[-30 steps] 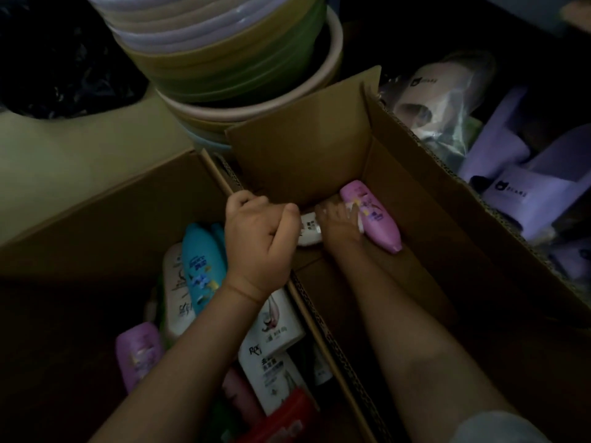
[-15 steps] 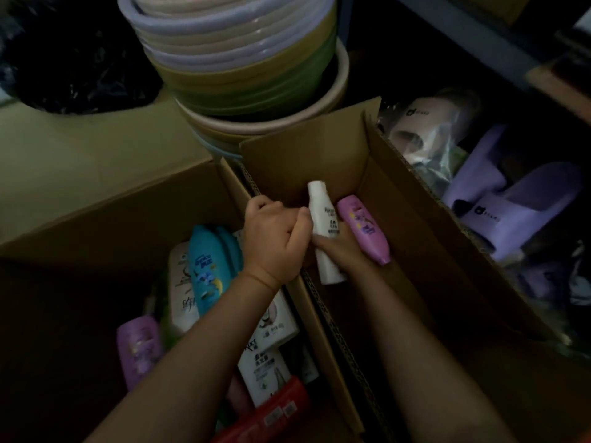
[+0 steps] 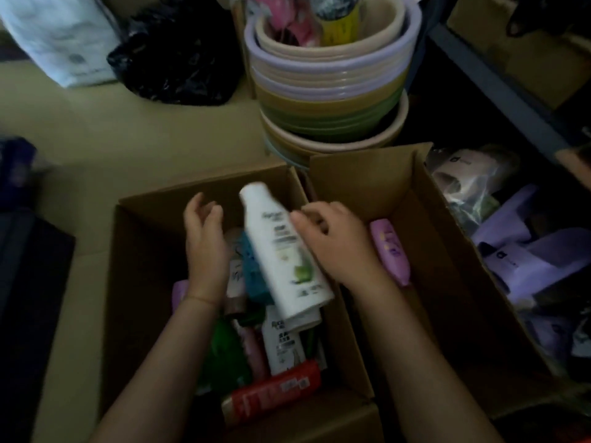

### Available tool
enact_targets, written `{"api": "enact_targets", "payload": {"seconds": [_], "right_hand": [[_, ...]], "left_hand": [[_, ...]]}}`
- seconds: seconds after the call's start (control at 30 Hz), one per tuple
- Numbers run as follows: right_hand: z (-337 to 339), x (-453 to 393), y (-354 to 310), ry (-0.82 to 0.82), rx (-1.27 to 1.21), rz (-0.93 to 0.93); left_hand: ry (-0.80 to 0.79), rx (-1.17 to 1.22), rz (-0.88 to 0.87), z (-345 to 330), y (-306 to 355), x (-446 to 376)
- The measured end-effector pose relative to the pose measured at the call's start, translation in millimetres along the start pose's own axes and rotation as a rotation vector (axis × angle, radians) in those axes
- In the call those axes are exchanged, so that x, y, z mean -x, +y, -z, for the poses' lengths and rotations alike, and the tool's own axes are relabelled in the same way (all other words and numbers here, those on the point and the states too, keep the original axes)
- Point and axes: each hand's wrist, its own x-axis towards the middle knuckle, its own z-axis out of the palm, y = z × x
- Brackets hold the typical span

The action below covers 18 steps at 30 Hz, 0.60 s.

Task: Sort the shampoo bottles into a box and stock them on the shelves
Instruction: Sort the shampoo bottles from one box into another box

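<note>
The white bottle (image 3: pixel 283 251) is motion-blurred, its label unreadable; below it, the red bottle's (image 3: pixel 271 391) cap end is hidden behind the box (image 3: pixel 150 282) flap.

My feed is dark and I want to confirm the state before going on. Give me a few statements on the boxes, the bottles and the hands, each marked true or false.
1. The right-hand box holds one purple bottle. True, as far as can be seen.
2. The white bottle lies at the bottom of the right-hand box. False: it is raised above the left-hand box, at the right hand's fingers; blur hides the grip.
3. The left hand grips a teal bottle. False: it holds nothing, its fingers loosely curled.
4. A red bottle lies at the near end of the left-hand box. True.
5. Stacked basins stand behind the boxes. True.
</note>
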Motion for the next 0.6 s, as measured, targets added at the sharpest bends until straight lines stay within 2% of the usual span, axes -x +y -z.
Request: {"api": "enact_targets", "payload": {"seconds": [0.07, 0.13, 0.2, 0.27, 0.3, 0.4, 0.5, 0.6], "right_hand": [[3.1, -13.2, 7.6, 0.223, 0.037, 0.068], [15.1, -28.0, 21.8, 0.347, 0.014, -0.010], [24.4, -45.7, 49.8, 0.365, 0.073, -0.162], [29.1, -61.6, 94.2, 0.310, 0.164, -0.326], [29.9, -65.6, 119.3, 0.272, 0.180, -0.419], [32.8, -65.9, 194.8, 0.219, 0.250, -0.608], [35.3, -64.3, 257.7, 0.196, 0.408, -0.672], [30.6, -76.0, 305.2, 0.050, 0.481, -0.682]], "left_hand": [[-0.050, -0.188, -0.145, 1.0, -3.0, 3.4], [-0.207, -0.376, -0.389, -21.7, -4.6, 12.5], [-0.430, -0.556, -0.636, -58.8, -9.5, 22.8], [-0.649, -0.745, -0.775, -97.7, -15.9, 30.0], [-0.705, -0.840, -0.815, -113.1, -20.7, 33.1], [-0.630, -0.947, -0.889, -128.2, -41.0, 35.3], [-0.570, -0.787, -0.868, -126.0, -52.5, 31.1], [-0.562, -0.695, -0.860, -136.5, -55.0, 34.0]]}}
